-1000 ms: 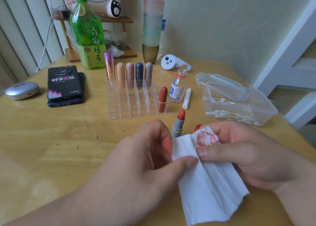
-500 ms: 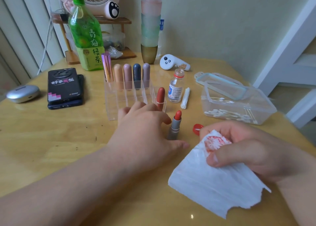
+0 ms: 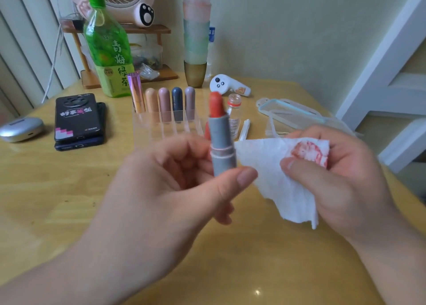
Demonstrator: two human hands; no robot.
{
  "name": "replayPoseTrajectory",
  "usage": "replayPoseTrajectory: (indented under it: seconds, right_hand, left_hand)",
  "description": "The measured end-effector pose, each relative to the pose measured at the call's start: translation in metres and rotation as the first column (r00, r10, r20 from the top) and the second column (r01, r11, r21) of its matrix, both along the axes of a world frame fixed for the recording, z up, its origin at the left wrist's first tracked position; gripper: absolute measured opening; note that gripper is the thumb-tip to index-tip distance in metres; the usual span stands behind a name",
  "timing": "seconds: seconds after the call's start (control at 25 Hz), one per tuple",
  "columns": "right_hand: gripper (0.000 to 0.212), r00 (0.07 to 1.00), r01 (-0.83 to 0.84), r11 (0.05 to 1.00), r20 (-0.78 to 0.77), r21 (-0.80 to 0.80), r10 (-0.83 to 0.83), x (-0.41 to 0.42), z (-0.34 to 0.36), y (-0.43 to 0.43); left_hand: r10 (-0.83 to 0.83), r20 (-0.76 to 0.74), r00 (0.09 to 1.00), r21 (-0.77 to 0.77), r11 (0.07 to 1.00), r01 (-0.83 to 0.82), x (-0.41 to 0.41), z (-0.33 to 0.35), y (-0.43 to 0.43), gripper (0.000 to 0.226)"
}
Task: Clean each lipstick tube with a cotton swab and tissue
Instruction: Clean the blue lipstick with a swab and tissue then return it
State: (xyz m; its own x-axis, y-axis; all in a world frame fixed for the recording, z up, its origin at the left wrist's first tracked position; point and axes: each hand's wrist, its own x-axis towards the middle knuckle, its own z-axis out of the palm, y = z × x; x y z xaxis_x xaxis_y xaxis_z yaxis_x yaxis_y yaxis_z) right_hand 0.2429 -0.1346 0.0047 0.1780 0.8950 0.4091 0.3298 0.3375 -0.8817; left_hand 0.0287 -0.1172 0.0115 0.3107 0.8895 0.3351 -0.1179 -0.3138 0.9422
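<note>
Where the clear organiser [image 3: 166,129] stood: five capped lipsticks [image 3: 164,105] upright in its back row, with one red lipstick [image 3: 206,130] in a front compartment, mostly hidden.
Plastic box [image 3: 272,127]: behind the right hand [image 3: 341,173], box lid [image 3: 288,112] lying across it; contents hidden.
Worktop [image 3: 46,189]: yellow wood, carrying a green tea bottle [image 3: 107,51], stacked phones [image 3: 77,118] and a small bottle [image 3: 234,113].
Room: pale wall, white door frame at right.
Grey lipstick [image 3: 222,143]: upright, red bullet wound out, held above the worktop before the organiser.
Left hand [image 3: 161,189]: fingers and thumb clasped the tube's lower part.
Tissue [image 3: 283,180]: white, red-stained at the top, pinched by the right fingers – its corner just beside the tube.
</note>
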Motion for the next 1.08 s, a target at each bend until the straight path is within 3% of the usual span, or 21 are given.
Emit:
replayPoseTrajectory:
  seconds: [0.08, 0.2, 0.4, 0.52, 0.6, 0.68, 0.72, 0.8, 0.88, 0.92, 1.0, 1.08]
  right_hand:
    - [0.005, 0.998, -0.052, 0.999, -0.038, 0.017, 0.052, -0.011, -0.007, -0.005]
    - [0.012, 0.954, -0.245, 0.969, -0.167, 0.046, 0.249, -0.024, -0.012, -0.012]
    - [0.021, 0.957, -0.247, 0.967, -0.145, 0.057, 0.252, -0.033, -0.021, -0.011]
    - [0.039, 0.934, -0.228, 0.973, -0.278, 0.016, 0.224, -0.036, -0.027, -0.010]
    - [0.054, 0.792, -0.375, 0.927, -0.528, -0.026, 0.306, -0.038, -0.026, -0.008]
    - [0.076, 0.539, -0.504, 0.864, -0.779, 0.007, 0.321, -0.039, -0.020, -0.001]
    - [0.079, 0.474, -0.513, 0.858, -0.837, -0.011, 0.273, -0.037, -0.020, 0.002]
    - [0.078, 0.445, -0.524, 0.848, -0.874, -0.078, 0.195, -0.032, -0.021, 0.008]
    - [0.069, 0.357, -0.694, 0.719, -0.875, -0.016, 0.326, -0.037, -0.019, 0.008]
    - [0.073, 0.387, -0.714, 0.699, -0.854, -0.039, 0.347, -0.037, -0.021, 0.008]
    - [0.081, 0.522, -0.639, 0.757, -0.800, -0.136, 0.297, -0.027, -0.022, 0.008]
    - [0.053, 0.512, -0.677, 0.729, -0.779, -0.107, 0.361, -0.022, -0.024, 0.004]
  left_hand:
    - [-0.072, 0.053, 0.996, -0.155, 0.985, 0.079, 0.004, -0.014, -0.001, 0.025]
    - [-0.141, 0.084, 0.987, -0.276, 0.948, 0.159, 0.007, -0.025, 0.003, 0.022]
    - [-0.118, 0.131, 0.984, -0.291, 0.944, 0.152, 0.009, -0.026, 0.006, 0.019]
    - [-0.091, 0.109, 0.990, -0.278, 0.953, 0.119, 0.006, -0.026, 0.009, 0.019]
    - [-0.079, 0.077, 0.994, -0.265, 0.959, 0.097, 0.005, -0.027, 0.010, 0.018]
    - [-0.068, 0.078, 0.995, -0.260, 0.962, 0.087, 0.004, -0.030, 0.012, 0.018]
    - [-0.069, 0.078, 0.995, -0.259, 0.962, 0.087, 0.004, -0.032, 0.012, 0.019]
    - [-0.089, 0.044, 0.995, -0.238, 0.966, 0.097, 0.002, -0.035, 0.012, 0.023]
    - [-0.122, 0.014, 0.992, -0.216, 0.969, 0.122, 0.002, -0.037, 0.010, 0.025]
    - [-0.137, 0.010, 0.991, -0.216, 0.967, 0.136, 0.001, -0.038, 0.010, 0.026]
    - [-0.173, 0.017, 0.985, -0.229, 0.958, 0.173, 0.001, -0.040, 0.010, 0.024]
    - [-0.218, 0.011, 0.976, -0.220, 0.952, 0.215, 0.001, -0.041, 0.010, 0.025]
